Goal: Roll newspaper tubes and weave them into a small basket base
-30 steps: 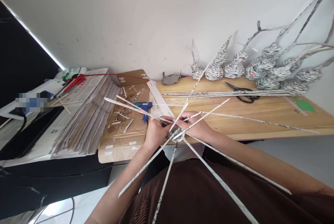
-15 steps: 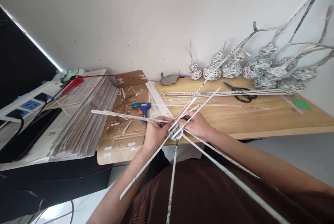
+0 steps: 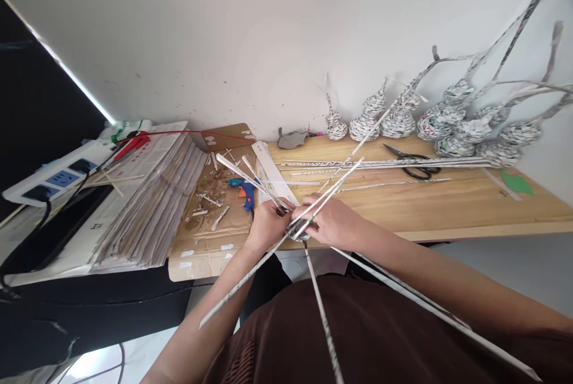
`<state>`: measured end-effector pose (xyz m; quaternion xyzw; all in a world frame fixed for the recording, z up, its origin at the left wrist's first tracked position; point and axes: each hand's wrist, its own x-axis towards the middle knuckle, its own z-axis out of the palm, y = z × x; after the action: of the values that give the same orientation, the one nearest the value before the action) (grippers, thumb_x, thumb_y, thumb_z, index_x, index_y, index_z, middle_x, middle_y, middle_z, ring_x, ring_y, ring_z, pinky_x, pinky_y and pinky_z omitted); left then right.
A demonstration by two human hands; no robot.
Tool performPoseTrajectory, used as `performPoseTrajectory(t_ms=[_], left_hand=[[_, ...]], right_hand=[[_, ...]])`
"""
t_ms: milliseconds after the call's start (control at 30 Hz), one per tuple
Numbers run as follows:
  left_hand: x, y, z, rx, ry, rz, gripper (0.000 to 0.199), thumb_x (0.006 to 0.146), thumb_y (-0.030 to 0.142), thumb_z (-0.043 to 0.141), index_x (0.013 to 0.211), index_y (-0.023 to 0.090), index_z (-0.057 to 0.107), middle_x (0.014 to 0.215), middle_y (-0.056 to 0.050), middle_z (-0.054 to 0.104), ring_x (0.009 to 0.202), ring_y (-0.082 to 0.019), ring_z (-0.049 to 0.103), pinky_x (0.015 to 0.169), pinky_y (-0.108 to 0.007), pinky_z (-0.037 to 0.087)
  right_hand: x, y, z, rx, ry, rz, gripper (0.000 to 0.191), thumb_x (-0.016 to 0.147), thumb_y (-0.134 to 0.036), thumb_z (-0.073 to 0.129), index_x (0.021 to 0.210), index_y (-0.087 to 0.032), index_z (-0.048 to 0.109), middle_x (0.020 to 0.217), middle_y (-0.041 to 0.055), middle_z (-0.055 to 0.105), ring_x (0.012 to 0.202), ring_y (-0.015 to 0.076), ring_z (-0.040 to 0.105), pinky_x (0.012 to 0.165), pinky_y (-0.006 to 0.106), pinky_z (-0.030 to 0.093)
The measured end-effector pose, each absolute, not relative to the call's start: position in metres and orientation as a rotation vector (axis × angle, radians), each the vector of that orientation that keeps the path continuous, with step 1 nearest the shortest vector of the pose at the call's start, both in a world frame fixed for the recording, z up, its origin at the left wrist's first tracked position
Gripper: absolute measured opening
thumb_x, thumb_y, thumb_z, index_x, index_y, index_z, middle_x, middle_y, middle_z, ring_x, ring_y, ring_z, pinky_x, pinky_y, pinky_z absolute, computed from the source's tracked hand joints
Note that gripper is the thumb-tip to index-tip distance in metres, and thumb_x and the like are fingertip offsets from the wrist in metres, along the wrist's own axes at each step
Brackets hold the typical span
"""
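Note:
Between my two hands is a small woven piece of rolled newspaper [image 3: 298, 229], held over the front edge of the wooden table. Long paper sticks [image 3: 323, 318] radiate from it toward my lap, to the left and up to the right. My left hand [image 3: 270, 223] grips its left side, with a pair of paper sticks [image 3: 237, 172] rising beyond the fingers. Across the right side, my right hand [image 3: 329, 220] is closed on the weave and sticks; its fingertips are partly hidden behind them.
A blue glue gun [image 3: 247, 192] lies on a scrap-strewn cardboard sheet [image 3: 201, 258]. At left are a newspaper stack [image 3: 147, 211] and a power strip [image 3: 62, 178]. Black scissors [image 3: 414, 163] and loose paper sticks lie behind my hands. Several woven paper gourds [image 3: 398, 118] stand along the wall.
The woven piece has turned in my hands, so its sticks point differently. The left pair of sticks swung upward and right. My right hand has moved slightly left, over the piece.

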<state>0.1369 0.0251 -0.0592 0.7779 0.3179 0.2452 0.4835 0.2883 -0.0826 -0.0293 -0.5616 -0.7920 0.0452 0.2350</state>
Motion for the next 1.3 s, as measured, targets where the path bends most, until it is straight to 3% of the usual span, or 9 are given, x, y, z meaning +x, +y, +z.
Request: performPoseTrajectory(t_ms=[267, 433, 567, 700, 933, 1300], left_hand=[[0.131, 0.029, -0.066, 1.801, 0.721, 0.611, 0.008, 0.063, 0.008, 0.062, 0.067, 0.014, 0.067, 0.063, -0.001, 0.067, 0.058, -0.012, 0.059, 0.056, -0.021, 0.045], [0.129, 0.027, -0.067, 1.654, 0.737, 0.617, 0.007, 0.062, 0.015, 0.069, 0.069, 0.014, 0.069, 0.061, 0.000, 0.067, 0.054, -0.011, 0.057, 0.054, -0.021, 0.045], [0.130, 0.024, -0.068, 1.607, 0.775, 0.638, 0.012, 0.063, 0.018, 0.071, 0.075, 0.014, 0.071, 0.068, -0.003, 0.070, 0.058, -0.013, 0.061, 0.058, -0.022, 0.048], [0.131, 0.024, -0.073, 1.669, 0.817, 0.663, 0.015, 0.067, 0.023, 0.071, 0.079, 0.015, 0.073, 0.068, -0.004, 0.070, 0.059, -0.014, 0.062, 0.058, -0.023, 0.049], [0.131, 0.019, -0.070, 1.791, 0.947, 0.624, 0.013, 0.070, 0.026, 0.069, 0.077, 0.017, 0.073, 0.070, -0.004, 0.071, 0.060, -0.015, 0.063, 0.055, -0.022, 0.048], [0.133, 0.016, -0.079, 1.732, 0.883, 0.695, 0.010, 0.072, 0.024, 0.068, 0.079, 0.017, 0.070, 0.071, -0.002, 0.070, 0.064, -0.013, 0.062, 0.060, -0.022, 0.047]], right_hand=[[0.280, -0.070, -0.043, -1.275, -2.200, -0.012, 0.008, 0.084, -0.016, 0.056, 0.079, -0.018, 0.062, 0.088, 0.0069, 0.062, 0.084, 0.0186, 0.056, 0.077, 0.030, 0.045], [0.276, -0.074, -0.027, -1.212, -1.514, 0.190, 0.009, 0.081, -0.016, 0.057, 0.088, -0.020, 0.055, 0.076, 0.0000, 0.056, 0.066, 0.0126, 0.053, 0.061, 0.024, 0.044], [0.278, -0.074, -0.026, -1.235, -1.134, 0.348, 0.009, 0.084, -0.024, 0.058, 0.090, -0.022, 0.052, 0.078, -0.0010, 0.058, 0.065, 0.0119, 0.056, 0.057, 0.023, 0.044], [0.281, -0.077, -0.042, -1.499, -1.264, 0.423, 0.006, 0.081, -0.024, 0.059, 0.085, -0.020, 0.058, 0.076, 0.0004, 0.064, 0.063, 0.0134, 0.060, 0.056, 0.023, 0.045], [0.280, -0.079, -0.055, -1.724, -1.653, 0.197, 0.011, 0.081, -0.019, 0.057, 0.089, -0.019, 0.064, 0.085, 0.0061, 0.070, 0.081, 0.0197, 0.066, 0.074, 0.028, 0.048], [0.286, -0.072, -0.060, -1.782, -1.328, 0.488, 0.007, 0.083, -0.027, 0.058, 0.085, -0.022, 0.063, 0.079, 0.0007, 0.071, 0.070, 0.0152, 0.066, 0.064, 0.025, 0.047]])
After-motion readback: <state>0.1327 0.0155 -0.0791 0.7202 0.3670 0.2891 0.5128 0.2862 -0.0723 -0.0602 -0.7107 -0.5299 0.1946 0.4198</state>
